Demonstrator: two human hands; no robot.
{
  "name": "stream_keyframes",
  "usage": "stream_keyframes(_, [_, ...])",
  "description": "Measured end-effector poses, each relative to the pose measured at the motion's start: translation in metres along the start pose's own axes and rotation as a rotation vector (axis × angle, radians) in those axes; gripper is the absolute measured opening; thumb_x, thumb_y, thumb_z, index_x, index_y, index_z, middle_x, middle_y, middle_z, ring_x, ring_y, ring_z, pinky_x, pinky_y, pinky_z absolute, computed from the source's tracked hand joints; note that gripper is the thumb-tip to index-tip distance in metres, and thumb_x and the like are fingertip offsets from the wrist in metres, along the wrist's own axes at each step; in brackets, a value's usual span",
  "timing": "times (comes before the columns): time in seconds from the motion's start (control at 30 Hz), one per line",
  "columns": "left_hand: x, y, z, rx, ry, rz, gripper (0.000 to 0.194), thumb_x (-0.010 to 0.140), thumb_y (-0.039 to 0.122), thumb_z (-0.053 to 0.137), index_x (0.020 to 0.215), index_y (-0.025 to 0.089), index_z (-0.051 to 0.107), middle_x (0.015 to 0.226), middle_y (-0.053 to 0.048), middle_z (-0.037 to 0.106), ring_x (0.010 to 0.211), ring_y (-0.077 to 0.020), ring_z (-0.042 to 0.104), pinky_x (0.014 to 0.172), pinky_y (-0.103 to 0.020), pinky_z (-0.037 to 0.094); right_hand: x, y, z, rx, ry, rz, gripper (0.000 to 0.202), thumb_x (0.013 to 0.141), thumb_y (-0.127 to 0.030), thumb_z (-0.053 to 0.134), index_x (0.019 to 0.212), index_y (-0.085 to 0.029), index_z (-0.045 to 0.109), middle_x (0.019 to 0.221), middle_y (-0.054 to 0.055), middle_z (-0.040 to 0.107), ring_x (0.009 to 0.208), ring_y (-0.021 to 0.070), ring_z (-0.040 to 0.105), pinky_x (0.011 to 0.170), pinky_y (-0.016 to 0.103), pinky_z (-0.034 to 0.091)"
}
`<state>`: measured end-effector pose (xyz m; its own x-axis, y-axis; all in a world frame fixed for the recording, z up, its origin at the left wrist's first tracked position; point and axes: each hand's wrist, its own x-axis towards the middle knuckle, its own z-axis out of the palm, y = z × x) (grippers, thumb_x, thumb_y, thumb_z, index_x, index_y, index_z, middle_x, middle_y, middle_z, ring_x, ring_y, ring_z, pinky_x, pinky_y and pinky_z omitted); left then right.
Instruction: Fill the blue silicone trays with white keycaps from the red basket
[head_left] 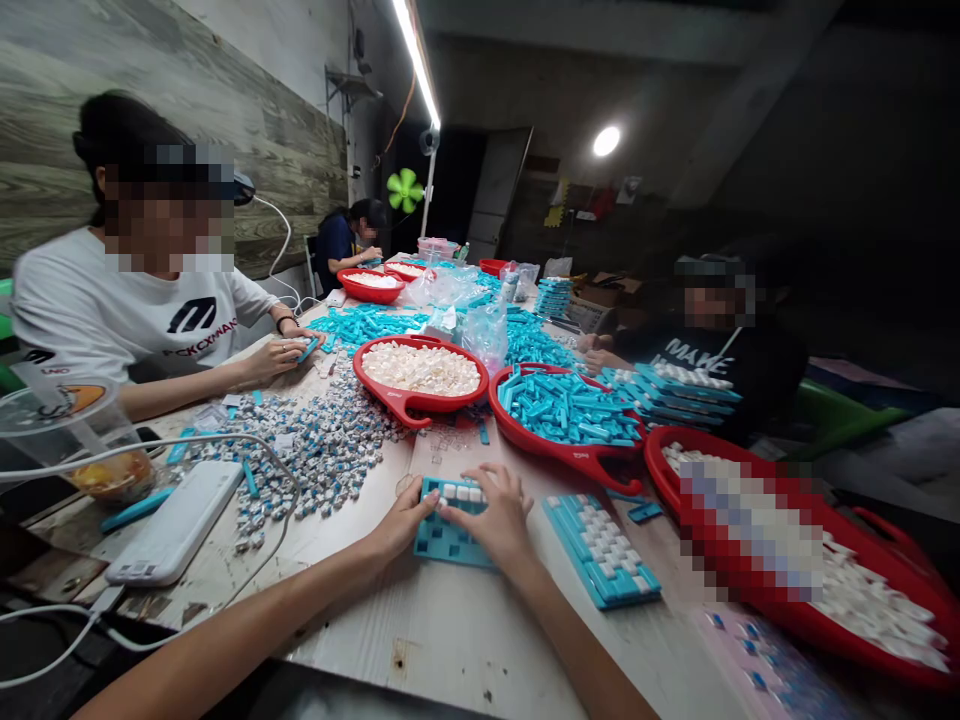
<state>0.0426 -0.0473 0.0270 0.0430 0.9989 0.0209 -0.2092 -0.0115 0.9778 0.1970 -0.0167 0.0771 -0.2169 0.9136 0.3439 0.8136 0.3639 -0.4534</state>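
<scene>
A blue plastic tray with square holes point(454, 552) lies flat on the table before me, with a row of white square caps point(461, 493) along its far side. At its left end, my left hand point(401, 520) grips the edge, thumb on top. My right hand point(499, 515) is curved over the right part, its thumb pressed down near the white caps and its fingers at the far edge. It hides that end of the tray. To the right rests a stack of similar blue trays point(604, 555), the top one set with white caps.
Red baskets hold white pieces point(420, 370), blue strips point(566, 405) and white caps point(885, 590). Small blue-and-white parts point(315, 455) are heaped left, near a white power bank point(176, 520), its cable and a plastic cup point(82, 440). Several co-workers sit around the table.
</scene>
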Motion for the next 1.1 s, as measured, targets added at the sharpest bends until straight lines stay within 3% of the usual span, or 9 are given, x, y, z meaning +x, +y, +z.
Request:
stream_keyframes(0.13, [0.002, -0.001, 0.0, 0.049, -0.009, 0.095, 0.046, 0.068, 0.057, 0.069, 0.086, 0.018, 0.054, 0.083, -0.001, 0.057, 0.08, -0.0182, 0.054, 0.07, -0.026, 0.044, 0.019, -0.008, -0.01, -0.032, -0.262, -0.075, 0.033, 0.064, -0.044, 0.075, 0.087, -0.022, 0.067, 0.085, 0.004, 0.068, 0.089, 0.0251, 0.059, 0.083, 0.037, 0.037])
stream_keyframes(0.27, [0.003, 0.003, -0.001, 0.11, 0.034, 0.13, 0.045, 0.066, 0.054, 0.072, 0.083, 0.016, 0.055, 0.078, -0.001, 0.057, 0.075, -0.0177, 0.053, 0.065, -0.025, 0.042, 0.037, -0.015, -0.009, -0.009, -0.457, -0.073, 0.03, 0.057, -0.037, 0.079, 0.08, -0.021, 0.07, 0.078, 0.002, 0.069, 0.076, 0.0205, 0.061, 0.063, 0.025, 0.036])
stream_keyframes(0.53, [-0.002, 0.002, 0.001, 0.111, 0.136, 0.142, 0.04, 0.066, 0.05, 0.073, 0.079, 0.015, 0.058, 0.074, -0.001, 0.059, 0.07, -0.0163, 0.053, 0.063, -0.023, 0.042, 0.038, -0.021, -0.005, -0.02, -0.44, -0.028, 0.025, 0.053, -0.035, 0.08, 0.072, -0.021, 0.071, 0.068, 0.002, 0.068, 0.07, 0.0199, 0.06, 0.056, 0.024, 0.031])
stream_keyframes(0.7, [-0.002, -0.002, -0.005, 0.086, 0.076, 0.084, 0.034, 0.074, 0.047, 0.067, 0.085, 0.017, 0.057, 0.082, -0.001, 0.06, 0.078, -0.0178, 0.056, 0.067, -0.024, 0.044, 0.04, -0.024, -0.008, -0.046, -0.481, -0.079, 0.032, 0.057, -0.041, 0.076, 0.077, -0.018, 0.069, 0.074, 0.004, 0.067, 0.071, 0.0207, 0.059, 0.054, 0.024, 0.03])
stream_keyframes(0.83, [0.001, -0.003, -0.009, 0.086, 0.022, 0.106, 0.044, 0.069, 0.051, 0.071, 0.088, 0.017, 0.052, 0.081, 0.0, 0.058, 0.075, -0.0162, 0.055, 0.065, -0.023, 0.043, 0.044, -0.026, -0.005, -0.085, -0.528, -0.121, 0.034, 0.057, -0.035, 0.076, 0.084, -0.017, 0.068, 0.079, 0.006, 0.067, 0.073, 0.021, 0.058, 0.054, 0.024, 0.029])
stream_keyframes(1.1, [-0.003, 0.004, -0.001, 0.023, 0.105, 0.13, 0.047, 0.066, 0.056, 0.071, 0.086, 0.017, 0.054, 0.077, 0.0, 0.059, 0.073, -0.0167, 0.055, 0.065, -0.023, 0.044, 0.045, -0.029, 0.0, -0.053, -0.479, -0.076, 0.029, 0.056, -0.033, 0.077, 0.079, -0.017, 0.069, 0.079, 0.006, 0.067, 0.078, 0.0223, 0.059, 0.057, 0.025, 0.031])
